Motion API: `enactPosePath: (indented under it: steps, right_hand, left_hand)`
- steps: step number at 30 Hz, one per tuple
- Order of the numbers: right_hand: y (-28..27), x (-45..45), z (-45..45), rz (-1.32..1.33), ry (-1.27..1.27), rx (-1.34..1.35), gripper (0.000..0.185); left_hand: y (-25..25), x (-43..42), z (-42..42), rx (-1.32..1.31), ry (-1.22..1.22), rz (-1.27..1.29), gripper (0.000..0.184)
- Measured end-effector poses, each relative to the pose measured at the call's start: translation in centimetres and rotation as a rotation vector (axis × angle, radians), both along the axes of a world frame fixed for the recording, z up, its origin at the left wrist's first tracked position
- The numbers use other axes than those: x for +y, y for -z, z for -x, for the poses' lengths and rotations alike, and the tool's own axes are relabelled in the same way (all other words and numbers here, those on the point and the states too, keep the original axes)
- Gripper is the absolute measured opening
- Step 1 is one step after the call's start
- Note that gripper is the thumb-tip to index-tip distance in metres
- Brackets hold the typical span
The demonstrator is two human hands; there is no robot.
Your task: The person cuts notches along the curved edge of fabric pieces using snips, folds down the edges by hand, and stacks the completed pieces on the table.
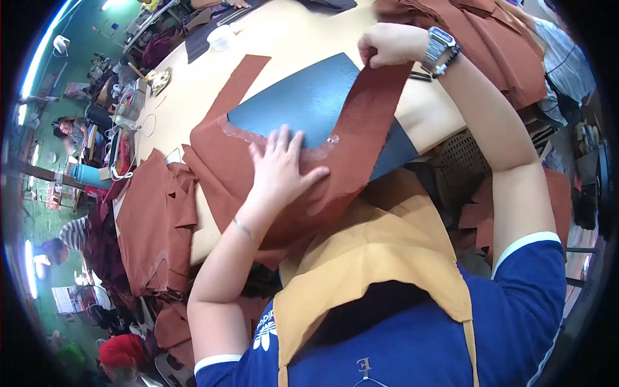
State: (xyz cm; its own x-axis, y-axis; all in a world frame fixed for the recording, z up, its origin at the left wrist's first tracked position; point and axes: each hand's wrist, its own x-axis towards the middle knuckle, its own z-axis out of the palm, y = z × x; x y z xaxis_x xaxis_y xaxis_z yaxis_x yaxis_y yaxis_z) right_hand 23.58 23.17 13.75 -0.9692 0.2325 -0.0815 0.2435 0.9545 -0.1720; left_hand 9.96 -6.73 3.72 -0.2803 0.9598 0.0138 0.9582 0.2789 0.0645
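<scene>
A rust-brown fabric piece (pixel 361 142) with a curved neckline and two strap-like ends lies over a dark blue-grey board (pixel 296 93) on the table. A whitish, shiny strip (pixel 316 153) runs along the curved edge. My left hand (pixel 282 161) rests flat on the fabric below that curve, fingers spread. At the upper right, my right hand (pixel 390 45) is closed on the end of one strap and holds it up off the board. The other strap (pixel 242 87) lies on the table at the left.
Brown fabric piles lie at the table's left edge (pixel 155 226) and far right (pixel 477 45). A small white tub (pixel 221 37) stands near the back beside dark cloth (pixel 201 45). A wicker chair (pixel 461 158) is at the right. Other people sit at the left.
</scene>
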Motion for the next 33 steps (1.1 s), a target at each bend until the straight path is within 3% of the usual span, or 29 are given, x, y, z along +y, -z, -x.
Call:
enactPosePath:
  steps: [2, 3, 6, 7, 8, 10, 12, 17, 22, 23, 33]
  right_hand:
    - [-0.5, 0.0, 0.8, -0.01, 0.02, -0.056, 0.014]
    - [-1.3, -0.4, 0.8, -0.076, -0.029, -0.011, 0.013]
    - [1.5, 2.4, 2.1, -0.375, 0.075, 0.394, 0.044]
    - [1.5, 0.8, 2.2, -0.671, 0.048, 0.432, 0.031]
    - [1.5, -0.6, 1.3, -0.648, 0.022, 0.537, 0.028]
    - [1.9, -3.8, 1.6, -0.29, -0.049, 0.435, 0.032]
    - [6.1, -4.8, 2.3, 0.044, -0.301, 0.415, 0.031]
    - [8.8, -7.9, 2.7, 0.364, -0.2, 0.119, 0.025]
    - [10.7, -7.3, 2.5, 0.336, -0.236, 0.264, 0.014]
    - [11.3, -7.2, 2.4, 0.304, -0.254, 0.321, 0.012]
    - [13.4, -8.0, 0.6, 0.101, -0.363, 0.519, 0.016]
  left_hand:
    - [1.1, 2.6, 1.7, -0.184, 0.214, -0.178, 0.075]
    - [0.7, 3.5, 1.8, -0.199, 0.249, -0.235, 0.058]
    - [0.0, 5.2, 2.1, -0.276, 0.206, -0.071, 0.054]
    - [0.0, 5.6, 2.2, -0.289, 0.182, -0.047, 0.05]
    - [0.2, 5.7, 2.3, -0.225, 0.209, -0.1, 0.049]
    - [0.8, 5.8, 2.7, -0.095, 0.257, -0.203, 0.048]
    - [0.7, 6.0, 2.8, -0.183, 0.236, -0.17, 0.047]
    - [-0.3, 6.1, 3.0, -0.368, 0.181, -0.087, 0.038]
    - [0.8, 5.5, 5.5, -0.514, 0.249, -0.157, 0.023]
    - [0.9, 5.3, 5.9, -0.44, 0.34, -0.195, 0.018]
    - [0.6, 4.2, 7.2, -0.414, 0.295, -0.148, 0.015]
